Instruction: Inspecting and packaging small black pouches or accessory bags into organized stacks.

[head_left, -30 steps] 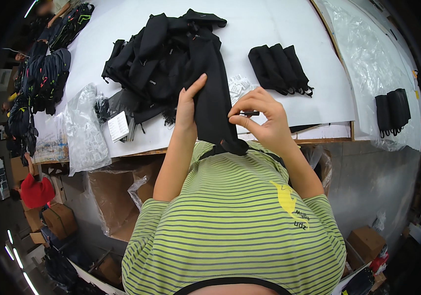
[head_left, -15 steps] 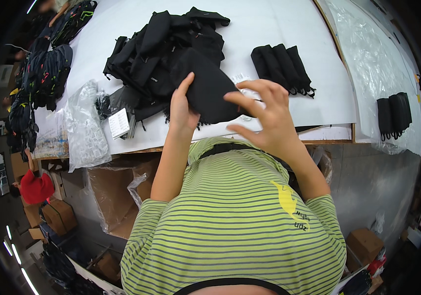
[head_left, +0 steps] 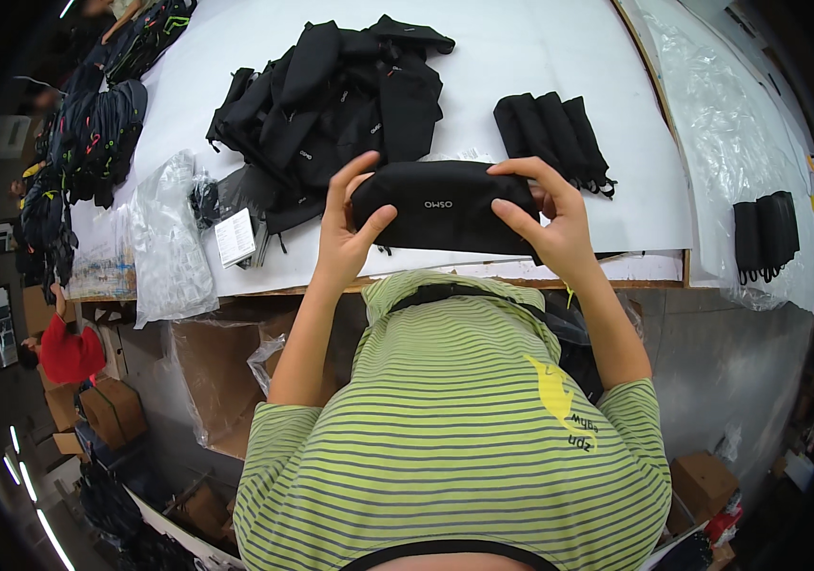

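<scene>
A black fabric pouch (head_left: 443,214) with small light lettering is stretched sideways in front of me, above the table's near edge. My left hand (head_left: 352,217) grips its left end, thumb on the near face and fingers behind. At the right end my right hand (head_left: 549,214) pinches it in the same way. Beyond it lies a heap of similar black pouches (head_left: 335,100) on the white tabletop. To the right of the heap, several black pouches (head_left: 551,138) lie in a neat overlapping row with cords at their near ends.
At the table's left are a clear plastic bag (head_left: 174,243) and a stack of white cards (head_left: 235,238). More pouches (head_left: 765,236) rest on plastic sheeting at the far right. Dark backpacks (head_left: 93,143) are piled far left, near a person in red (head_left: 72,350). A cardboard box (head_left: 221,381) stands below the table.
The pouch has turned from slanting downward to lying level, its lettering now showing. My right hand has closed on its right end; my left hand has shifted slightly left.
</scene>
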